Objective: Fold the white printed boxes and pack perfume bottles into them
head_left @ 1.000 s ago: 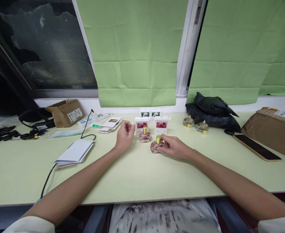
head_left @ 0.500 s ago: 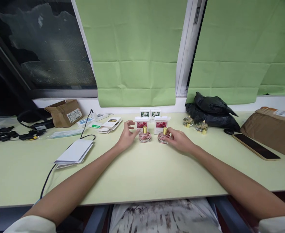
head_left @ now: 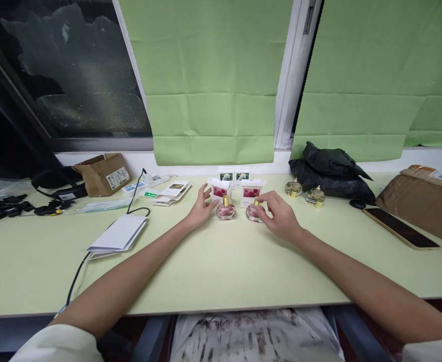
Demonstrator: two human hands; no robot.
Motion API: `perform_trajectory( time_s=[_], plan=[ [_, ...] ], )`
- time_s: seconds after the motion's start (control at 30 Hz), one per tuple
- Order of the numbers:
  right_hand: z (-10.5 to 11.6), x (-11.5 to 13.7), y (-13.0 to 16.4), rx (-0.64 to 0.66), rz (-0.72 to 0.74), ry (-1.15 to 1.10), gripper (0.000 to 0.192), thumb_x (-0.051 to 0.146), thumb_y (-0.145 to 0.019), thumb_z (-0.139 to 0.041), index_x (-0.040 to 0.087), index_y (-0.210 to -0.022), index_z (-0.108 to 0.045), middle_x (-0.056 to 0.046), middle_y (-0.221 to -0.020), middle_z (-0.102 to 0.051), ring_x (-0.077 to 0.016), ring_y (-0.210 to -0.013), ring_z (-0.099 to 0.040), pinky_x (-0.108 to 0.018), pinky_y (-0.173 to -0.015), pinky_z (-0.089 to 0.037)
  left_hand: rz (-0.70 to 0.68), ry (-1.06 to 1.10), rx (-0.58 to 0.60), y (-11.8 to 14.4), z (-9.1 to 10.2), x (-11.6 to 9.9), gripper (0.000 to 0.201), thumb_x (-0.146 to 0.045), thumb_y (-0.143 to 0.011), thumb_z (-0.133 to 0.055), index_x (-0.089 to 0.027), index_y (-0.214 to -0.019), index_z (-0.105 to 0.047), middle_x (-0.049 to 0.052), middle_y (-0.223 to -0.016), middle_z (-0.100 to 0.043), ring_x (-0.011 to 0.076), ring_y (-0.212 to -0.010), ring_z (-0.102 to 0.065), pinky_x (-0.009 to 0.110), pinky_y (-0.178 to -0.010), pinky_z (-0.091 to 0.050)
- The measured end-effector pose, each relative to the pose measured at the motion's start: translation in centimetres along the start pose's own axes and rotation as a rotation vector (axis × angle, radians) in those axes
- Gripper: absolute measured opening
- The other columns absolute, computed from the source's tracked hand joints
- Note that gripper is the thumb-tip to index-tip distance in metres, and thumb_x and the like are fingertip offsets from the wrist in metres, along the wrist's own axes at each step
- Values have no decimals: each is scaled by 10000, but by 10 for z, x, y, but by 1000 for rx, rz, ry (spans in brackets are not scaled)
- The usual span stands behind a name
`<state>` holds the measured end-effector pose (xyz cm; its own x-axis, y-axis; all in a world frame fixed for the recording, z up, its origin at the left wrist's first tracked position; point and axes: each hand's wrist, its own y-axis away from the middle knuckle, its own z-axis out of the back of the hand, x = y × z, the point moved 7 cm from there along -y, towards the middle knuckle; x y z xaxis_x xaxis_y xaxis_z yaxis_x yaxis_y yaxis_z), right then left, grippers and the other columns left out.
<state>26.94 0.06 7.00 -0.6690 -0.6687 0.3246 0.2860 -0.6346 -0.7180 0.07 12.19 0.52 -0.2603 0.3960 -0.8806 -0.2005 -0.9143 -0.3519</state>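
Two round glass perfume bottles with pink contents and gold caps stand side by side, the left bottle (head_left: 226,212) and the right bottle (head_left: 251,213). My right hand (head_left: 280,216) has its thumb and index finger at the right bottle's gold cap and side. My left hand (head_left: 200,211) has its fingers spread beside the left white box with a red flower picture (head_left: 218,191); its thumb is close to the box, and whether it touches I cannot tell. The matching right box (head_left: 249,192) stands behind the right bottle. Both boxes have raised top flaps.
Two white-flower boxes (head_left: 234,174) stand at the back. Two gold-capped bottles (head_left: 293,188) sit near black plastic bags (head_left: 332,173). A phone (head_left: 400,228) and brown parcel (head_left: 422,203) lie right. Folded papers (head_left: 117,234), a cable (head_left: 80,274) and a cardboard box (head_left: 106,176) are left.
My right hand has shifted up around the right bottle, its fingers now nearer the cap. The left box is turned slightly, its flap tilted, beside my left hand. Both bottles stay standing.
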Motion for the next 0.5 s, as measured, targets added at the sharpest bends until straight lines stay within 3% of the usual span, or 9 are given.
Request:
perform_trajectory(
  time_s=[0.07,0.23,0.37,0.5],
  plan=[
    [-6,11,3,46,30,-64,230,353,-1065,-500,241,-1227,-618,-135,-1188,-678,-250,-932,-653,-382,-801,-529,14,12,-3,-2,0,2,951,-497,-915,-727,-272,-1628,-139,229,-1654,-380,358,-1549,-376,538,-1144,-474],
    [-33,27,10,344,60,-240,429,302,-1055,-521,337,-1482,-506,-104,-1471,-549,-157,-730,-626,-369,-753,-574,0,4,-22,-1,1,-3,902,-489,-883,-766,-221,-1574,-251,191,-1411,-601,297,-1291,-627,491,-1048,-551],
    [-44,25,12,453,49,-310,455,280,-1038,-568,359,-1485,-544,-113,-1646,-376,-141,-789,-660,-413,-878,-598,-39,-15,31,1,-5,-12,556,-521,-917,-717,-188,-1327,-544,134,-1255,-711,271,-1169,-683,466,-1017,-565],
    [-51,21,14,515,-9,-361,476,272,-1034,-594,386,-1495,-560,-106,-1722,-255,-159,-915,-700,-411,-930,-595,-70,32,90,6,-10,-19,500,-555,-924,-697,-183,-1241,-596,127,-1263,-729,269,-1165,-696,475,-1051,-544]
  ],
)
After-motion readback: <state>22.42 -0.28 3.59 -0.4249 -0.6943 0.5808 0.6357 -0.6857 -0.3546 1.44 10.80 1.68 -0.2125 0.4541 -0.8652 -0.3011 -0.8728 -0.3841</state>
